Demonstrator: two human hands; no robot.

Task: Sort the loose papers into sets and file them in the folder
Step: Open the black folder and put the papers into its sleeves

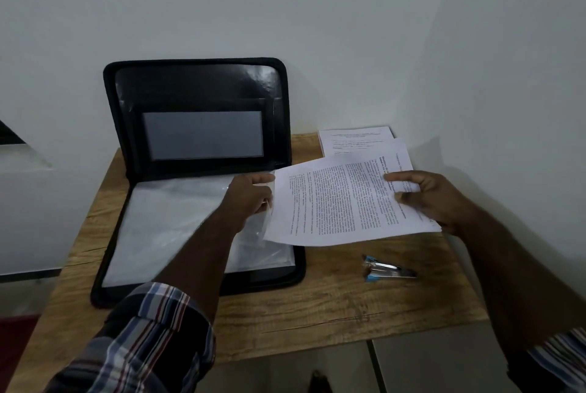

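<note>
- The printed sheets [345, 199] you hold sit right of centre in the frame, their long axis running left to right and rising slightly toward the right; the text lines run roughly top to bottom.
- Your right hand [425, 199] pinches their right end, thumb on top.
- Your left hand [250, 194] grips a clear sleeve edge at the papers' left end, above the open black folder [196, 170].
- More papers [355, 138] lie in the upper right of the table [317, 297]; a stapler [388, 269] lies lower right.
</note>
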